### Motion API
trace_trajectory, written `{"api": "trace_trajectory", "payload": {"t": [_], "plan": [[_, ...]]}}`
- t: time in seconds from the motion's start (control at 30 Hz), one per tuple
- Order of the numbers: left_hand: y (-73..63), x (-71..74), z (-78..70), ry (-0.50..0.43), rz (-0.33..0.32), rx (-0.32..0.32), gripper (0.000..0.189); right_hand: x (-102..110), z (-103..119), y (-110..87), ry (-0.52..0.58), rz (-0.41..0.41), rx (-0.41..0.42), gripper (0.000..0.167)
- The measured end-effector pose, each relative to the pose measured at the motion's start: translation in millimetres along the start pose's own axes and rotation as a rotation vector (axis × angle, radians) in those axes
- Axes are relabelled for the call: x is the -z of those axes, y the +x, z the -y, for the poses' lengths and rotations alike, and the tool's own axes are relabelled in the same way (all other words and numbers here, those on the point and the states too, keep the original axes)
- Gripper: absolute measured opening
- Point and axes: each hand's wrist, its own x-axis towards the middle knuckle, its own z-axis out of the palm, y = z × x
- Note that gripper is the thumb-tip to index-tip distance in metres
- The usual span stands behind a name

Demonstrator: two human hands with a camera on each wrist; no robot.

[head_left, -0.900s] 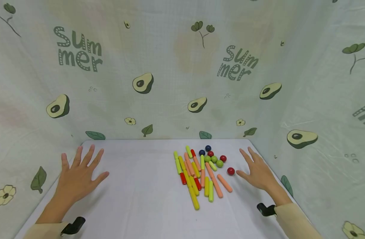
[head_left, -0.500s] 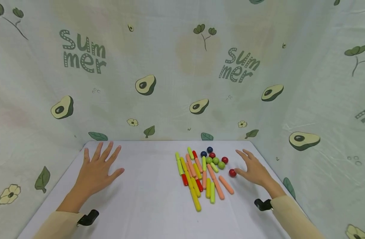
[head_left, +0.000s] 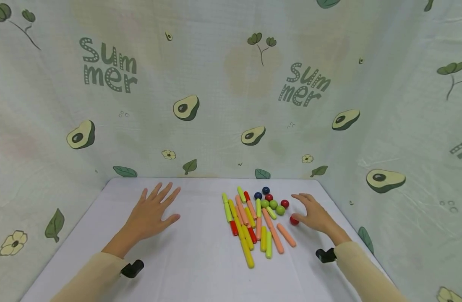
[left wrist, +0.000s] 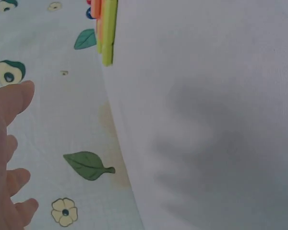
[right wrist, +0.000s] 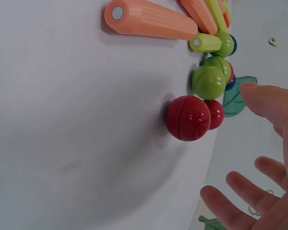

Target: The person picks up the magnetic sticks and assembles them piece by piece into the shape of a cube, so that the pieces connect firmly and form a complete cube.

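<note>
Red and glossy, the nearest ball (right wrist: 187, 118) lies on the white counter (head_left: 193, 268) close by the thumb of the right hand (head_left: 314, 213), apart from it in the right wrist view. That hand hovers, its fingers spread and lightly bent. Green balls (head_left: 273, 204) lie to the left of its fingers, and a salmon stick (head_left: 286, 235) lies nearer the person than its thumb. Coloured sticks (head_left: 247, 253) lie between both hands' fingers. The left hand (head_left: 149, 216), fingers spread, hangs above the counter, well apart from those sticks.
</note>
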Motion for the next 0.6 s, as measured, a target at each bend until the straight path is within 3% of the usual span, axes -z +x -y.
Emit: {"api": "trace_trajectory", "payload": {"t": [0.27, 0.6], "plan": [[14.2, -14.2, -22.8, -0.109, 0.019, -0.08, 0.082, -5, -5, 0.8, 0.064, 0.041, -0.002, 0.063], [38.9, -41.1, -49.5, -0.214, 0.116, -0.133, 0.08, -15, -12, -1.0, 0.085, 0.085, -0.033, 0.058]]}}
